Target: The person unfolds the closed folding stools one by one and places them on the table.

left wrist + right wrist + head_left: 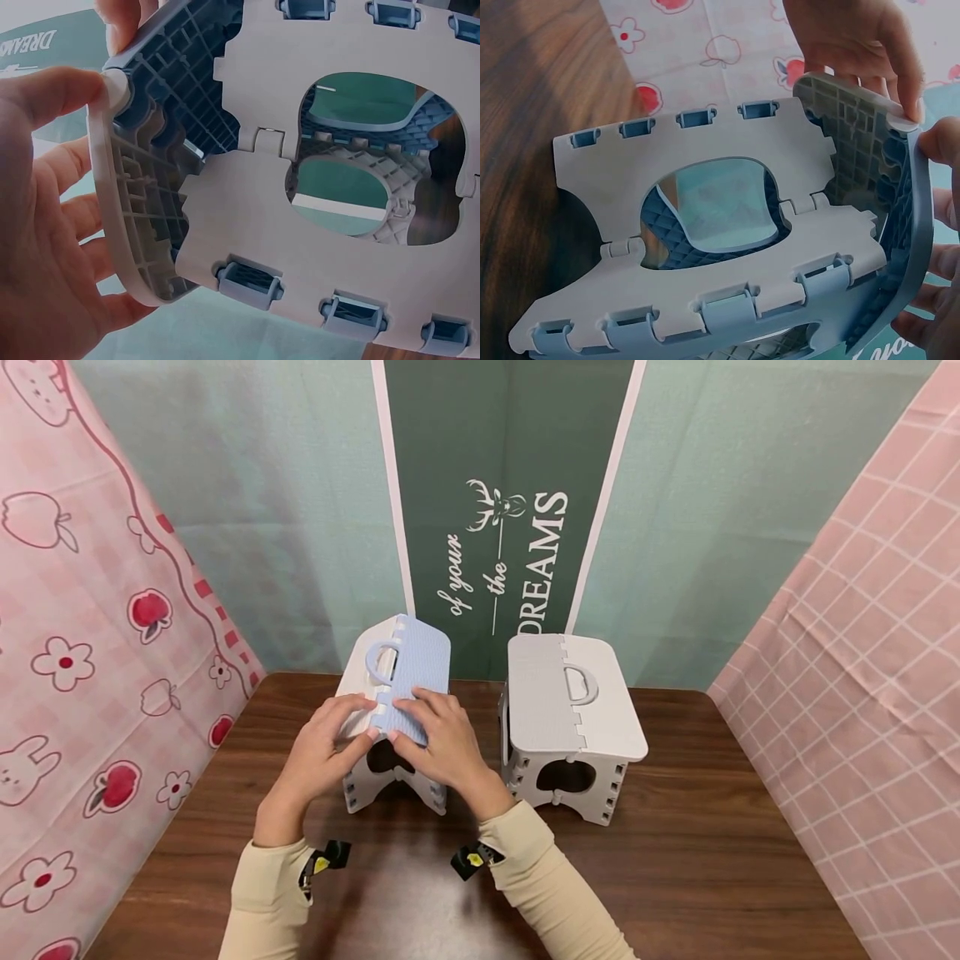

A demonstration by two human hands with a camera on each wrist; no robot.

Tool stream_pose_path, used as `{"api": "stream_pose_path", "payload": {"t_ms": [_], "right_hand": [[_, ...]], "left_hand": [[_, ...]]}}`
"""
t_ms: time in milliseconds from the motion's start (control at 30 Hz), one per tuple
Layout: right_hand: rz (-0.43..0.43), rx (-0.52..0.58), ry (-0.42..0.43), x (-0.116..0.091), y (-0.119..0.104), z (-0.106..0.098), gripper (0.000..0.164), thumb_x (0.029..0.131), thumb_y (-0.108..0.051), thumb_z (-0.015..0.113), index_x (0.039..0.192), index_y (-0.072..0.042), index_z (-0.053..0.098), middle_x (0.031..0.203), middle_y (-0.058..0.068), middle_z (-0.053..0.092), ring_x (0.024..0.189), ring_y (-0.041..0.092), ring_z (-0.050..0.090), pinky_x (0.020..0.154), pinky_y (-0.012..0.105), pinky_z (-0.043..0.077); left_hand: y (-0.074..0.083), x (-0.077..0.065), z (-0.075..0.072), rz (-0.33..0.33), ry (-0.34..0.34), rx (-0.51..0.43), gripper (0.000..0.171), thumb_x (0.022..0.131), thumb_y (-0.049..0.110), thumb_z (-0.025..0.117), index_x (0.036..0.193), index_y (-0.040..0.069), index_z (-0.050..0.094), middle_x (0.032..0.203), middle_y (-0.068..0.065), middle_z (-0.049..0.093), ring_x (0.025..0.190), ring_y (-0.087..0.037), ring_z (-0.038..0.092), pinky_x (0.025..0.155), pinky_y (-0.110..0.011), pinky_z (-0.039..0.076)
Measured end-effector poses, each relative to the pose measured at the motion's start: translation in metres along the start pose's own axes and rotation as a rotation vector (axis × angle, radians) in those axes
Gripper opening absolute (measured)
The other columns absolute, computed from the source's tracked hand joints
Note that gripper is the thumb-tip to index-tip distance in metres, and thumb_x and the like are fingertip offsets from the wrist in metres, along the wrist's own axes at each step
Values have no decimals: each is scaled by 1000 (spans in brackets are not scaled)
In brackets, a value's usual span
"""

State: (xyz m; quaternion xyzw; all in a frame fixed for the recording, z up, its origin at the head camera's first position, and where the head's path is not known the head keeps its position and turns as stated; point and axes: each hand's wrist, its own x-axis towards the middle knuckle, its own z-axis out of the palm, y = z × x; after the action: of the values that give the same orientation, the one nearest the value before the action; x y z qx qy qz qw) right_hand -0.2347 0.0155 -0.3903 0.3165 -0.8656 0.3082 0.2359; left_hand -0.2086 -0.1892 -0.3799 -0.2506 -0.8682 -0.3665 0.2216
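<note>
A folding step stool with a half white, half light blue top [423,652] stands on the left of the table, its top slightly peaked along the middle seam. My left hand [318,747] rests on the white half at the near end, fingers spread. On the blue half lies my right hand [442,735], fingers extended over the top. Both thumbs touch the near rim beside the seam. From below, the left wrist view shows the ribbed underside [154,180] and hinged end panel [240,180]. The right wrist view shows that end panel [622,187] too, with an oval opening.
A second folding stool [600,710], grey and white, stands upright with a flat top to the right. Both are on a brown wooden table [697,843]. A green cloth [697,527] hangs behind, with pink patterned cloths [82,693] at the sides.
</note>
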Motion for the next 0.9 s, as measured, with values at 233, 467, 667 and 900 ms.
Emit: {"api": "stream_pose_path", "payload": {"t_ms": [233, 467, 667, 900], "right_hand": [[-5, -25, 2, -1, 0, 0, 42, 85, -40, 57, 118, -15, 64, 126, 11, 53, 109, 28, 47, 84, 44, 41], [-16, -45, -7, -1, -1, 2, 42, 85, -41, 57, 118, -17, 64, 127, 10, 53, 111, 27, 46, 84, 44, 40], [-4, -57, -20, -1, 0, 0, 40, 84, -40, 58, 117, -18, 65, 127, 10, 53, 112, 26, 45, 85, 44, 39], [4, -81, -41, -1, 1, -1, 40, 84, -41, 56, 117, -20, 65, 127, 9, 52, 112, 26, 45, 85, 43, 39]], "left_hand": [[0, 1, 1, 27, 2, 17, 33, 83, 17, 66, 114, 7, 61, 122, -12, 55, 114, -29, 48, 88, -51, 39], [1, -1, -1, 10, 0, 59, 33, 84, 21, 65, 114, 9, 62, 121, -11, 55, 111, -32, 49, 85, -55, 39], [2, 0, 0, 7, -5, 79, 33, 83, 23, 65, 113, 9, 63, 121, -13, 55, 110, -34, 50, 83, -56, 40], [2, 0, 0, 0, -30, 99, 33, 82, 25, 66, 113, 12, 63, 123, -12, 54, 110, -33, 50, 83, -57, 38]]}}
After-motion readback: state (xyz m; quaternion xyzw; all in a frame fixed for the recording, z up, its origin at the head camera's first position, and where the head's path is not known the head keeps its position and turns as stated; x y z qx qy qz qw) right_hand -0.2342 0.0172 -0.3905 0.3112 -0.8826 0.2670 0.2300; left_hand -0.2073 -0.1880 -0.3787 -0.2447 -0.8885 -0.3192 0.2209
